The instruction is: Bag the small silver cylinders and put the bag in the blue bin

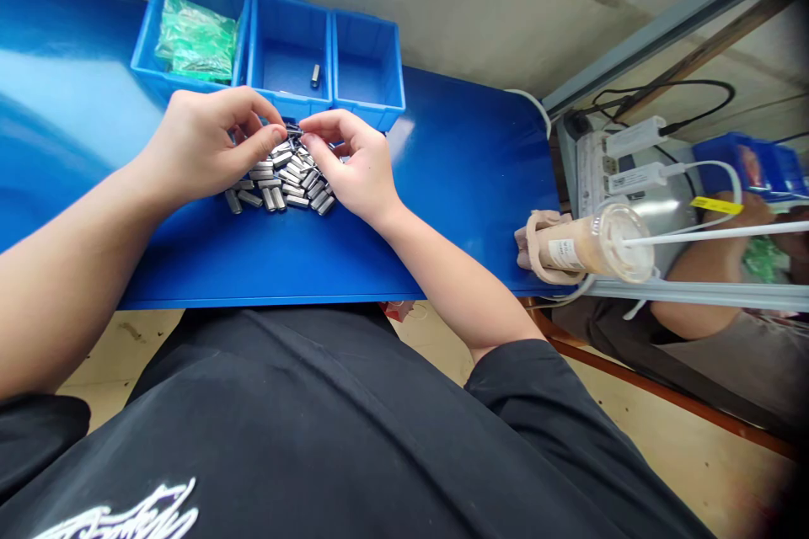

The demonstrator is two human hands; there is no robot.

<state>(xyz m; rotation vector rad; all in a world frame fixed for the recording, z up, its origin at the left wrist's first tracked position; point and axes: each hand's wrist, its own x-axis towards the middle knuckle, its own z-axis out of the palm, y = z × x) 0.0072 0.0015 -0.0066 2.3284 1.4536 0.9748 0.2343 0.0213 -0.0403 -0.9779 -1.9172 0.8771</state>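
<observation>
While both bare hands met over the work surface, we found the left hand (211, 139) and the right hand (359, 168) held almost fingertip to fingertip at the far edge of a loose heap of small, elongated, faceted silver-grey metal pieces (291, 189). The heap lay directly on the glossy blue tabletop (468, 160), below and between the hands. On each side, thumb and forefinger were drawn close together. Dark metal showed between the two sets of fingertips, but we could not determine whether either hand grasped a piece or merely touched the heap. Just beyond stood a row of blue plastic bins; the leftmost bin (150, 82) contained green and clear plastic packaging (199, 38), and the middle bin (287, 34) a single metal piece (315, 76). We judged the step in hand to be fingertip handling of individual pieces at the heap. In our judgement, the next move called for a light, precise pinch on one piece, leaving its neighbours undisturbed and the knuckles clear of the bin rims.
</observation>
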